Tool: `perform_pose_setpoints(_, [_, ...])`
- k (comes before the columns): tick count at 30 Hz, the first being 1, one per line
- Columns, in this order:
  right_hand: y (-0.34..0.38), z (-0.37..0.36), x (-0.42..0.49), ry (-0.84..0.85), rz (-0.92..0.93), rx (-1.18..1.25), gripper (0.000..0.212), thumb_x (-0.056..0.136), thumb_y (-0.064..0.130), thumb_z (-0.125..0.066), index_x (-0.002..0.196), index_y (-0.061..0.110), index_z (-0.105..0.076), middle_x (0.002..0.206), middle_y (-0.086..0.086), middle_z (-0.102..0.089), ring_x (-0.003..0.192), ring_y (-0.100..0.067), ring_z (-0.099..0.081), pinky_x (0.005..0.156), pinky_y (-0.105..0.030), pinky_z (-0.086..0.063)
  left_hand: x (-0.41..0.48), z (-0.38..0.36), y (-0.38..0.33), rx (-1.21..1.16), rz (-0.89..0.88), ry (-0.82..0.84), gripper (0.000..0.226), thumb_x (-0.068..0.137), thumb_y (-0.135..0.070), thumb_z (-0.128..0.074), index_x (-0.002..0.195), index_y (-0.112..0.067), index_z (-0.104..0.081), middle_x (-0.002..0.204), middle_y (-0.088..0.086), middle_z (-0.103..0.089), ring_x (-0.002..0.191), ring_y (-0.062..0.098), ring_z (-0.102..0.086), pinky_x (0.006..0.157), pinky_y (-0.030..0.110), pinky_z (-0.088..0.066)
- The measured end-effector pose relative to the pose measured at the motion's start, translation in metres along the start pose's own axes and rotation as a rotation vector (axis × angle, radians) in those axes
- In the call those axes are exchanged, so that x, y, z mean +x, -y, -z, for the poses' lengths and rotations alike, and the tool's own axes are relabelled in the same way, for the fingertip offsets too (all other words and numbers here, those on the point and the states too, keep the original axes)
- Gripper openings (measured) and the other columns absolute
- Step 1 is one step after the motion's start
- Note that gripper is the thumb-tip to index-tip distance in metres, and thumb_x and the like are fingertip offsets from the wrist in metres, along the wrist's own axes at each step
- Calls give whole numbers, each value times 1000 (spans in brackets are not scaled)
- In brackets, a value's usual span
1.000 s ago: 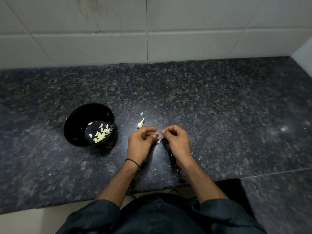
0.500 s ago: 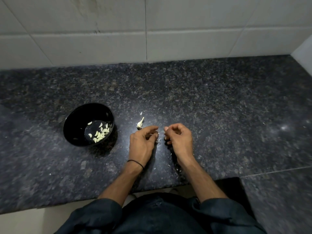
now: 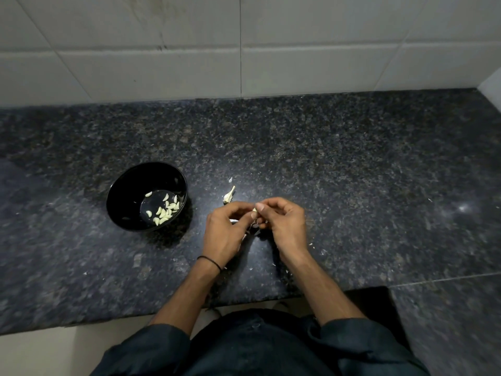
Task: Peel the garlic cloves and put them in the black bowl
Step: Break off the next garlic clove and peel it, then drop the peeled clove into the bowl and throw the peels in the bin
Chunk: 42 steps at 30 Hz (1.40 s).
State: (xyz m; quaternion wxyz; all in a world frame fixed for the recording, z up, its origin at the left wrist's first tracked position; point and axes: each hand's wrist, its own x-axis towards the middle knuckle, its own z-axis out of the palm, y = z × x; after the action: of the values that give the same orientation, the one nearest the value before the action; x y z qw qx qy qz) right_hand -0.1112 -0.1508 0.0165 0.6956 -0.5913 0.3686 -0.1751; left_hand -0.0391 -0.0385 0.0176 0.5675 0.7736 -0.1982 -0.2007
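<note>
Now the left hand (image 3: 225,229) and right hand (image 3: 282,226), slightly apart half a second ago, meet at frame centre, both pinching one small pale garlic clove (image 3: 254,210); peeling seems underway. Left of them, the round black bowl (image 3: 135,183) holds peeled cloves (image 3: 164,211).

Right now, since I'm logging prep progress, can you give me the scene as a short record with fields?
surface: dark speckled counter
left hand: pinches garlic clove
right hand: pinches the same clove
black bowl: upright, left of both hands
peeled cloves: inside bowl
garlic piece: on counter beyond left hand
black band: left wrist
</note>
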Motion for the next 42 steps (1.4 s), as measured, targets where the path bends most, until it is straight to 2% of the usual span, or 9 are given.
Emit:
perform_pose_setpoints(5, [-1, -4, 1, 43, -10, 0, 12, 96, 12, -65, 88, 9, -74, 73, -9, -70, 62, -17, -58, 58, -33, -50, -5, 11, 10, -49, 98, -121, 6, 90, -11, -73, 91, -15, -78, 80, -2, -77, 71, 6, -71, 65, 21, -50])
perform_pose_setpoints(10, [-5, 6, 16, -25, 342, -620, 21, 101, 9, -53, 113, 10, -71, 103, 2, -64, 92, -10, -58, 84, -10, -43, -13, 29, 31, 274, 38, -298, 4, 88, -20, -76, 89, -16, -77, 80, -4, -73, 76, 14, -68, 77, 32, -56])
perform_pose_setpoints(14, [-20, -2, 16, 176, 595, -960, 28, 102, 21, -52, 123, 5, -61, 120, -11, -56, 110, -23, -49, 98, -35, -44, -13, 33, 41, 433, -10, -368, 7, 88, -16, -74, 92, -11, -74, 82, 5, -66, 76, 25, -62, 75, 43, -54])
perform_pose_setpoints(18, [-36, 5, 3, 360, 819, -1184, 31, 101, 24, -54, 128, 9, -54, 133, -10, -48, 122, -26, -42, 98, -36, -43, -14, 30, 41, 492, -33, -381, 5, 88, -13, -74, 92, -10, -71, 78, 2, -59, 74, 24, -58, 72, 43, -52])
perform_pose_setpoints(23, [-42, 51, 2, 479, 1021, -1229, 41, 98, 15, -38, 129, 2, -61, 134, -14, -60, 124, -26, -52, 102, -34, -48, -22, 31, 44, 447, -31, -368, 21, 85, -4, -73, 105, -9, -69, 87, -1, -59, 81, 21, -59, 81, 44, -53])
perform_pose_setpoints(28, [-36, 80, 6, 575, 1150, -1193, 34, 99, 9, -40, 119, -1, -65, 121, -13, -64, 104, -29, -63, 84, -37, -57, -41, 26, 41, 429, -57, -409, 25, 90, -2, -66, 115, -6, -67, 107, 4, -61, 94, 22, -62, 86, 44, -55])
perform_pose_setpoints(37, [-35, 82, 23, 659, 1248, -1162, 28, 101, 6, -38, 109, 0, -64, 113, -13, -61, 98, -29, -59, 81, -38, -54, -79, -1, 36, 603, -111, -308, 16, 90, -2, -63, 101, -8, -73, 111, 5, -64, 101, 25, -58, 92, 34, -46])
perform_pose_setpoints(40, [-33, 78, 21, 574, 1176, -1126, 26, 95, 4, -40, 102, 2, -65, 107, -11, -63, 94, -27, -59, 79, -36, -53, -84, -5, 34, 618, -124, -290, 15, 91, -2, -64, 101, -8, -74, 112, 4, -65, 100, 23, -57, 91, 31, -44])
perform_pose_setpoints(42, [-30, 72, 15, 434, 952, -952, 22, 91, 2, -45, 93, 5, -67, 97, -5, -65, 88, -20, -58, 76, -33, -51, -81, -4, 34, 612, -143, -280, 14, 92, -6, -63, 100, -9, -74, 112, 4, -65, 100, 23, -57, 90, 31, -44])
